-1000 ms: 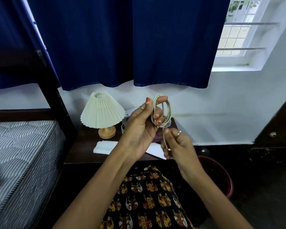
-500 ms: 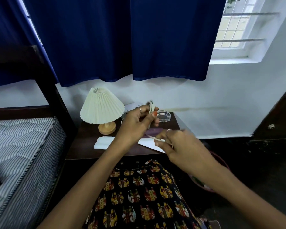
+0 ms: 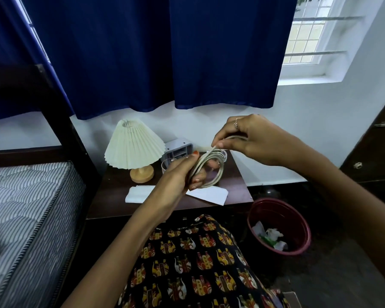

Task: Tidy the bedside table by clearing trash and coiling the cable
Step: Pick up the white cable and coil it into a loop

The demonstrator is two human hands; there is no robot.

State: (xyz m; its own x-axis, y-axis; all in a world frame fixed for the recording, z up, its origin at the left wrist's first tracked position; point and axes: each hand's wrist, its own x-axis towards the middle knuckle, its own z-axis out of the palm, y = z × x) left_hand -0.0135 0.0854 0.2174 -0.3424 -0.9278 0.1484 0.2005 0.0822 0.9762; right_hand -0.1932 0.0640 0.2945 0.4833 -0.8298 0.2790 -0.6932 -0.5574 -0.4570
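A white cable (image 3: 218, 174) is wound into a loose coil above the dark wooden bedside table (image 3: 236, 185). My left hand (image 3: 178, 176) grips the coil's left side, fingers wrapped through the loops. My right hand (image 3: 249, 138) is raised above and to the right, pinching the cable's loose end between thumb and forefinger near the top of the coil. White paper (image 3: 211, 194) lies flat on the table under the coil, partly hidden by my left wrist.
A pleated cream lamp (image 3: 133, 150) stands at the table's back left, with a grey device (image 3: 178, 148) and a glass (image 3: 167, 165) behind my hands. A maroon bin (image 3: 298, 221) holding crumpled trash sits on the floor at right. A striped mattress (image 3: 27, 210) lies at left.
My right hand has risen from below the coil to above it, carrying the cable end up and right. My left hand has turned the coil flatter and lower over the table.
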